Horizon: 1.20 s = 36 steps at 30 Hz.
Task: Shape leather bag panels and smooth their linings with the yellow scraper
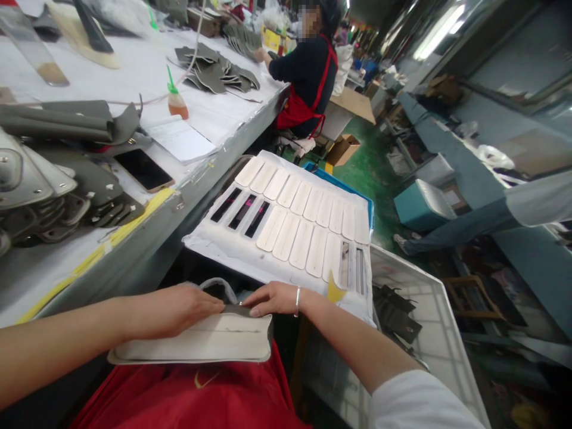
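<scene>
A cream-faced panel [210, 336] lies under the flattened left hand [179, 310]; the half-curled right hand [273, 298] touches its far edge, grip unclear.

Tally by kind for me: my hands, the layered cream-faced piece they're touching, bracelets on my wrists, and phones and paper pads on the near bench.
Left hand and right hand: 2
Layered cream-faced piece, counted whole: 1
Bracelet: 1
Phone: 1
Paper pad: 1
Total: 6
</scene>
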Motion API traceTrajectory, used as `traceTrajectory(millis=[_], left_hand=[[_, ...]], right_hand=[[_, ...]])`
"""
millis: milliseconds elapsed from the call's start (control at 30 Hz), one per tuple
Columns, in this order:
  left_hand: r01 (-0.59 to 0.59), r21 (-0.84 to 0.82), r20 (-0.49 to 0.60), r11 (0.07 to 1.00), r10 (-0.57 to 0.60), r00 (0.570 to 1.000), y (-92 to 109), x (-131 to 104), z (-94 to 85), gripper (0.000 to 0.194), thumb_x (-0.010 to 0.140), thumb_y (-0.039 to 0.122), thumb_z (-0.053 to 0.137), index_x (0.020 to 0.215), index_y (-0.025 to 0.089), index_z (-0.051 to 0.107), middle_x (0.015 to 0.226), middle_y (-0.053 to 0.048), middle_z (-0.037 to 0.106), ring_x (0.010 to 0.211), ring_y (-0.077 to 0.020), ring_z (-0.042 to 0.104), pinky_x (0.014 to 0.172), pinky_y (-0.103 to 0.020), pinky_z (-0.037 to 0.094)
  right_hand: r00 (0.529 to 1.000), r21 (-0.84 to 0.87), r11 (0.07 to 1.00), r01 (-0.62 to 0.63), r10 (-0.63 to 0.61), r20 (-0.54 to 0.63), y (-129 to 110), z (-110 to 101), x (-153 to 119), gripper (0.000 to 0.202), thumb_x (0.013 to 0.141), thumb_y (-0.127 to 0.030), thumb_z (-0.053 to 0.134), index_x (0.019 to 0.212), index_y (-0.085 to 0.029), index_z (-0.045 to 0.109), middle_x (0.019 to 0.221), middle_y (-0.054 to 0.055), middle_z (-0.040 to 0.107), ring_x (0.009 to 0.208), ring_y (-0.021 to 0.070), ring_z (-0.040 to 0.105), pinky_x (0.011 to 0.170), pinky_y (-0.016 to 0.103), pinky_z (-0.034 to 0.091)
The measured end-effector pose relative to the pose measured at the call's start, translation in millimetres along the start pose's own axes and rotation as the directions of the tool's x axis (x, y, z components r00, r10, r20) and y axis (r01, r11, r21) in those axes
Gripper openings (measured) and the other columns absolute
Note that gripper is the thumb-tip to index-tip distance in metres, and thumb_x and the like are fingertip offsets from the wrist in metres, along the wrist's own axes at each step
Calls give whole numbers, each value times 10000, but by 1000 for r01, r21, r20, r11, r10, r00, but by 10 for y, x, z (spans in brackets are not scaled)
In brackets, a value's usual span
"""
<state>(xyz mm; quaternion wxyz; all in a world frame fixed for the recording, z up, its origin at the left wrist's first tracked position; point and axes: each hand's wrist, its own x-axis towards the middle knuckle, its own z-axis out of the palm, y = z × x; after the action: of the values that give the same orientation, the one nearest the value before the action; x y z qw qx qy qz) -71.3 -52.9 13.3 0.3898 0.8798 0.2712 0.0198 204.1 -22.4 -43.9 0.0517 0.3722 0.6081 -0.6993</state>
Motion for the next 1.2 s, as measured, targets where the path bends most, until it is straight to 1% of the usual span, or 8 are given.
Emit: traceTrajectory(millis=[100,333,467,567,700,833,1000,1200], left_hand=[[-27,80,95,996,19,995,-9,-27,86,495,836,69,356,1300,192,478,1303,-62,546,1177,-175,517,996,-262,391],[-33,208,53,978,22,998,-146,-138,240,514,859,80,354,1355,207,402,1358,-89,484,1190,-194,507,987,-299,414],[-28,157,43,987,21,999,-244,-306,179,525,857,56,350,1352,222,401,1355,-62,492,1215,-168,481,1018,-276,377],[-34,117,43,993,29,999,-286,-415,117,522,855,30,343,1336,211,429,1335,-57,515,1230,-158,462,1036,-260,353],[-45,144,48,989,38,998,-295,-452,88,505,867,42,366,1343,198,425,1310,-95,534,1194,-203,501,1016,-305,391],[-52,160,33,986,47,998,-339,-510,56,471,882,58,368,1326,200,444,1284,-77,559,1173,-190,519,1014,-298,399],[-37,165,-7,986,39,999,-476,-805,14,391,908,111,366,1261,192,514,1269,-36,577,1179,-131,511,1037,-208,347],[79,218,-56,973,-68,996,-479,-1063,56,504,865,66,376,1331,250,437,1352,-26,499,1238,-149,454,1047,-241,339]], right_hand=[[1000,-63,998,7,-8,-18,-73,56,31,449,715,-452,673,1114,-249,653,1117,3,656,1082,199,572,983,276,383],[999,-269,963,6,5,41,-326,182,244,423,808,-425,583,1180,-226,613,1157,14,636,1087,202,567,965,263,389],[998,-292,956,10,7,58,-428,240,372,403,824,-433,557,1174,-243,618,1108,-6,660,1055,194,584,938,250,407],[991,-289,954,82,-49,122,-514,283,456,410,860,-419,506,1201,-211,597,1125,10,650,1061,189,580,924,237,408],[978,-321,931,175,-126,168,-636,348,574,370,888,-368,472,1187,-191,602,1144,11,634,1067,182,568,932,238,392],[984,-333,933,139,-90,157,-733,417,659,368,885,-378,477,1180,-199,607,1118,-3,643,1049,166,574,923,215,395],[990,-298,951,84,-47,129,-815,501,754,384,880,-374,486,1216,-214,583,1155,7,632,1068,169,568,940,223,399],[981,-328,933,149,-99,165,-960,610,992,367,876,-409,496,1166,-223,620,1112,6,650,1026,172,579,930,237,402]])
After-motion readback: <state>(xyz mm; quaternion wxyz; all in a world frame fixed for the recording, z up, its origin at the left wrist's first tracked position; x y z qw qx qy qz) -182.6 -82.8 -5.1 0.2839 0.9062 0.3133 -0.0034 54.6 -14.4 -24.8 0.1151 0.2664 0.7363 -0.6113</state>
